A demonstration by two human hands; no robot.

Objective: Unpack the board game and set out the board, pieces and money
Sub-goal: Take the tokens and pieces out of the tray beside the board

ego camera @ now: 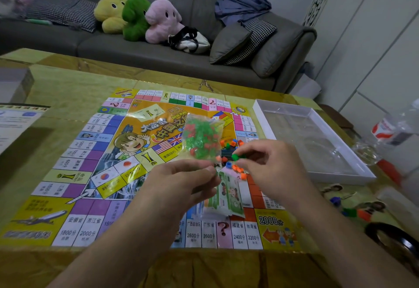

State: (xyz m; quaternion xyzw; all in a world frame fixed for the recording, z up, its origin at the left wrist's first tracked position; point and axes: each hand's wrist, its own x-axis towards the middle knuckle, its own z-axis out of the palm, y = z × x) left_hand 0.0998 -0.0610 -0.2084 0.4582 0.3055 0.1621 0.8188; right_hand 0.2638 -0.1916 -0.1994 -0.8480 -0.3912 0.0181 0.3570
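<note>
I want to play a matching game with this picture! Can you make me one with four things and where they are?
Things:
1. bag of pieces
2. money
3. white tray
4. plush toys

Places:
A. on the sofa
B. on the table, right of the board
C. lying on the board by the hands
D. held up over the board

Pairs: 1-D, 2-C, 3-B, 4-A
</note>
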